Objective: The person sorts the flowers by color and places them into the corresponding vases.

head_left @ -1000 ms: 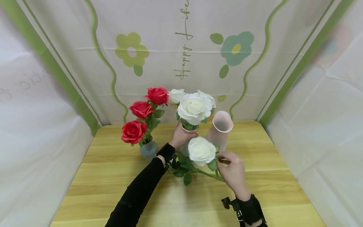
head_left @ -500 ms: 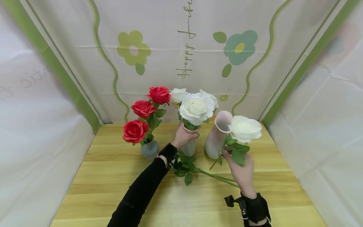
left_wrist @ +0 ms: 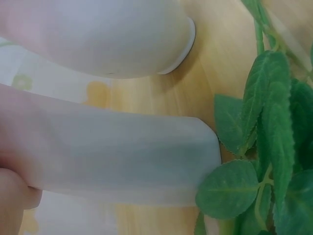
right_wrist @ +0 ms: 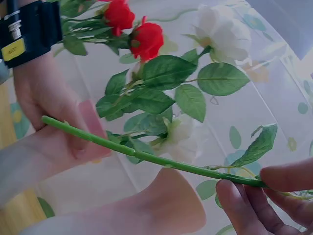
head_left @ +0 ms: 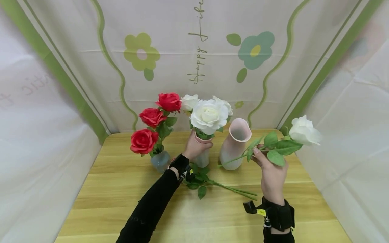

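My left hand (head_left: 196,147) grips the upper part of a slim pale vase (head_left: 202,160) with a pink rim. Full white roses (head_left: 209,115) stand in that vase. In the left wrist view the vase body (left_wrist: 117,156) rises beside green leaves (left_wrist: 230,188). My right hand (head_left: 273,175) pinches the stem of a single white rose (head_left: 305,130), its bloom pointing right and its cut end left. The right wrist view shows the bare green stem (right_wrist: 166,161) crossing in front of the vases. A wider pink-and-white vase (head_left: 232,153) stands between my hands, its mouth showing no flower.
Red roses (head_left: 144,140) stand in a small blue-grey vase (head_left: 160,161) to the left. Green stems with leaves (head_left: 200,179) lie on the wooden table (head_left: 194,219) in front of the slim vase. Printed cloth (head_left: 170,20) hangs behind and at both sides.
My right hand has lifted the white rose off the stems in front and carried it right, turning it so the bloom points right. The left hand keeps its grip on the slim vase.
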